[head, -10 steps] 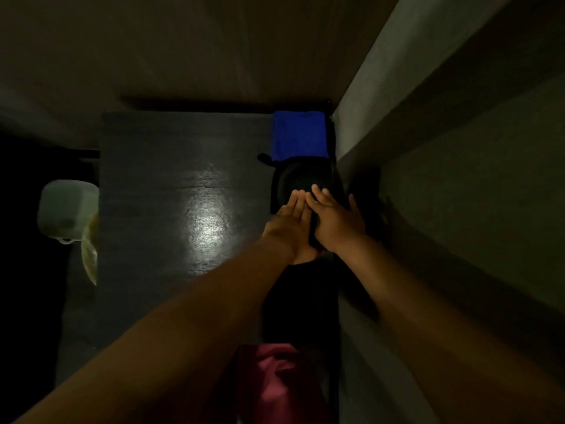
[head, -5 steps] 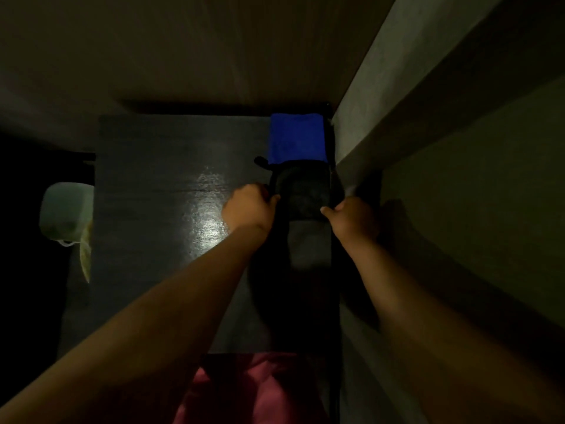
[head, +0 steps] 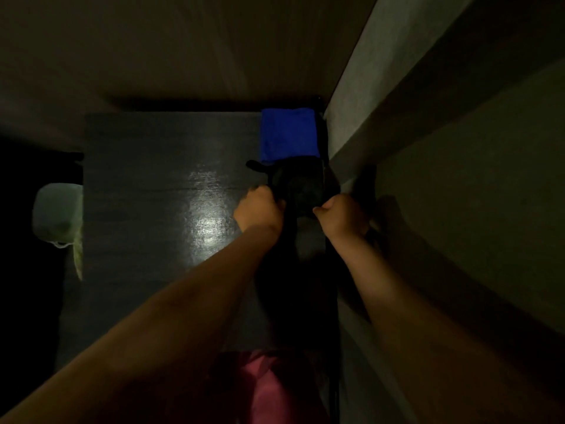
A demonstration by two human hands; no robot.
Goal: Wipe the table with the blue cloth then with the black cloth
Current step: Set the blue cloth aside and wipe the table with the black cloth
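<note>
A dark glossy table fills the middle of the dim view. The blue cloth lies folded at the table's far right corner. Just in front of it lies the black cloth, hard to make out against the dark top. My left hand grips the black cloth's left edge with curled fingers. My right hand grips its right edge, close to the wall. The cloth's near part is lost in shadow between my forearms.
A grey wall runs along the table's right side. A pale green container stands on the floor left of the table. Pink clothing shows at the bottom edge. A bright reflection sits mid-table.
A second ago both hands lay flat together on the black cloth. They have since parted and curled onto its left and right edges; little has changed in the last half second.
</note>
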